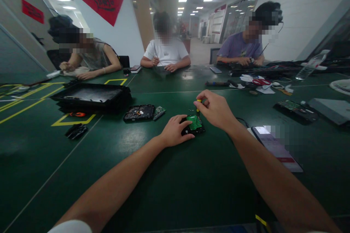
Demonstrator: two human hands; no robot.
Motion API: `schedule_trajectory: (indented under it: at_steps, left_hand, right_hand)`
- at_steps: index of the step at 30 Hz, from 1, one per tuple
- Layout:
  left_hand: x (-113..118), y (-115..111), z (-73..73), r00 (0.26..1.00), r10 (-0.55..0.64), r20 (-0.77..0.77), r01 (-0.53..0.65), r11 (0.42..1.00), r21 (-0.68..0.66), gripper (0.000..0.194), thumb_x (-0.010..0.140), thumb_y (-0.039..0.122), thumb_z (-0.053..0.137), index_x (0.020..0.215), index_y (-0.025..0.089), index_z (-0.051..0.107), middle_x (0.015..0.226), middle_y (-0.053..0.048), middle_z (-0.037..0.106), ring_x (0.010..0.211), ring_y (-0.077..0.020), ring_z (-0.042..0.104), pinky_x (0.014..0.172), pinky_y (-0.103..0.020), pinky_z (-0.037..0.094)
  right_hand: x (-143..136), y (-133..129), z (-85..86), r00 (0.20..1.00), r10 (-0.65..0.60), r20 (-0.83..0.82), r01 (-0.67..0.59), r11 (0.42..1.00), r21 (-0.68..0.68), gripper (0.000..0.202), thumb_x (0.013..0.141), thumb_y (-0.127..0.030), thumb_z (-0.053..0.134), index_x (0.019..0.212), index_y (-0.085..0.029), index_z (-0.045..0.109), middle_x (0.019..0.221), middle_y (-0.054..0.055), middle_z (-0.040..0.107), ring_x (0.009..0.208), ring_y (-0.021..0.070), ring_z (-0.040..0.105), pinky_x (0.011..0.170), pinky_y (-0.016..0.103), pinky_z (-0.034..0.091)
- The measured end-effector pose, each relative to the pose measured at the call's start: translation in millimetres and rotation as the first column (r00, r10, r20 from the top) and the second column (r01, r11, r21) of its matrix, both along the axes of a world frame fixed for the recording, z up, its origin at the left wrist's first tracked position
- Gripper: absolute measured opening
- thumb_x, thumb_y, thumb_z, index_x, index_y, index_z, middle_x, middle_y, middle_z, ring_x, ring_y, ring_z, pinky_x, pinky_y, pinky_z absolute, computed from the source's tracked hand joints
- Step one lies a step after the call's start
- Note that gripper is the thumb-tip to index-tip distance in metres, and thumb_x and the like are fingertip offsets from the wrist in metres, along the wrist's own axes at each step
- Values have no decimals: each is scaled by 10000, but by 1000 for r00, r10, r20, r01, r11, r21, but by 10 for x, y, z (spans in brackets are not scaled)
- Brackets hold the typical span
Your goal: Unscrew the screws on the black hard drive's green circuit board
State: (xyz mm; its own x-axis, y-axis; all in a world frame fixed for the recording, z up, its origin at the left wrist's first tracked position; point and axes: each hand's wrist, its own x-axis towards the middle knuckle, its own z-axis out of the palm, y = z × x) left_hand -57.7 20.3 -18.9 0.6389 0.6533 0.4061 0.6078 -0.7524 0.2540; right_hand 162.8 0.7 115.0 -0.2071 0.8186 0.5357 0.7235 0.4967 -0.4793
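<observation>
A small black hard drive [195, 125] with a green circuit board on top lies on the green table [175, 174] in front of me. My left hand [175, 130] rests on its left side and holds it steady. My right hand [216, 108] grips a yellow-handled screwdriver [198, 104] held upright, tip down on the drive's far edge.
Another opened drive [139, 112] with a loose green board [159, 112] lies to the left, beside a black tray [91, 96]. A phone [276, 147] lies at my right. Three people sit across the table with tools, scissors [261, 82] and a bottle [311, 65].
</observation>
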Motion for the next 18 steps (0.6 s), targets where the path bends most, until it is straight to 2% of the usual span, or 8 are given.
schedule_trajectory:
  at_steps: [12,15,18]
  left_hand:
    - [-307,20,56,993,-116,22,117,993,-32,655,897,625,739,1438,273,628,1574,-170,498,1436,-366,518,1172,-582,450]
    - [-326,-9,78,992,-126,34,127,991,-50,702,888,616,753,1474,269,586,1601,-176,475,1469,-375,486,1194,-599,425]
    - [-309,-36,170,991,-108,78,114,991,-73,745,905,587,745,1528,253,513,1602,-189,474,1489,-381,462,1218,-621,392]
  right_hand:
    - [-208,-115,-89,987,154,-43,-155,988,-21,124,999,-306,619,1103,-241,642,1061,61,717,844,198,660,753,334,505]
    - [-209,-125,-154,983,180,-34,-180,984,-8,213,993,-279,614,1202,-246,639,1177,82,694,920,214,671,806,356,535]
    - [-181,-131,-250,980,199,-19,-198,980,24,357,984,-244,605,1340,-265,596,1284,97,665,1027,242,672,873,390,557]
